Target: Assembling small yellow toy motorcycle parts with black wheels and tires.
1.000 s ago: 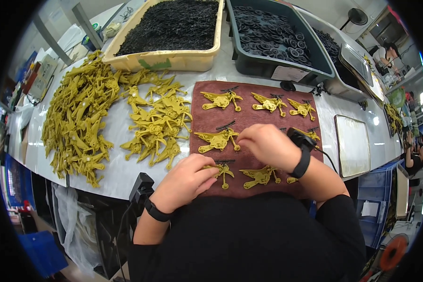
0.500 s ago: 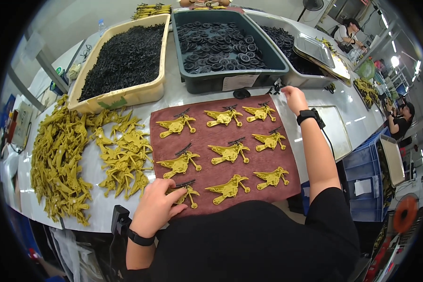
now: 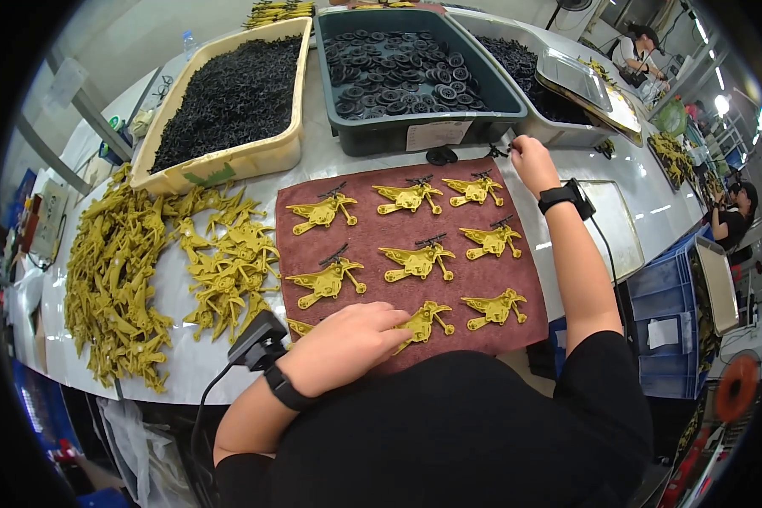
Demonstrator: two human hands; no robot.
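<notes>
Rows of yellow plastic parts shaped like small motorcycle bodies lie on a reddish-brown cloth (image 3: 368, 229). Most carry a thin black piece (image 3: 334, 253) along the upper edge. My left hand (image 3: 351, 339) reaches over the front row, its thumb and fingers apart at the left end of the middle yellow part (image 3: 427, 323), partly covering it. The lower-left yellow part (image 3: 300, 326) is mostly hidden behind this hand. Beyond the cloth's far right corner, my right hand (image 3: 535, 165) pinches at small black pieces (image 3: 498, 152) on the table; its fingertips are closed.
Behind the cloth stand a cream bin (image 3: 300, 110) of small black parts, a dark green bin (image 3: 381, 140) of black wheels and a whitish bin (image 3: 567, 131) of black parts. Yellow parts (image 3: 118, 288) are heaped at left. Blue crates (image 3: 665, 296) stand right. Other people sit far right.
My left hand has moved right, from the lower-left yellow part to the middle one in the front row. My right hand stays by the small black pieces. The view has shifted slightly.
</notes>
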